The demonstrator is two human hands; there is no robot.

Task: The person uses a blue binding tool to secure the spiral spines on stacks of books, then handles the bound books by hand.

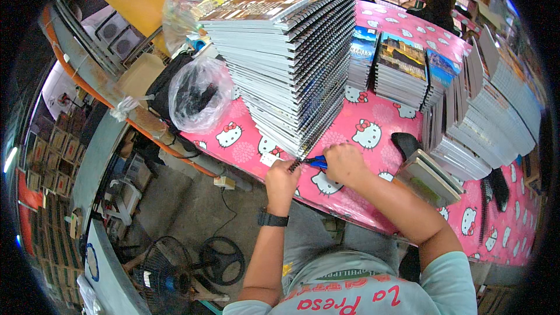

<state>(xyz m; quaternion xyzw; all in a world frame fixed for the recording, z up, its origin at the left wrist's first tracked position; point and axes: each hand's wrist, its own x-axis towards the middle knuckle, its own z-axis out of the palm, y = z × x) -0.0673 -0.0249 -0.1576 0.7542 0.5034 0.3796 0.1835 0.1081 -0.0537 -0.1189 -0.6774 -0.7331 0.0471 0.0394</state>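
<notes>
Pink cloth: printed with white cat faces, it covers the bench (pixel 373 114).
Head view, hands: left hand (pixel 281 178) pinches the black spiral wire (pixel 295 165) at the bottom of the tall notebook stack (pixel 291 61); right hand (pixel 345 163) is closed around blue-handled pliers (pixel 318 162).
Handling: wire looks thin, springy and easily bent, best held near its end; stack looks heavy and leans.
Packages: clear plastic bags (pixel 198 93) sit left of the stack; notebooks with photo covers (pixel 399 67) stand behind it.
</notes>
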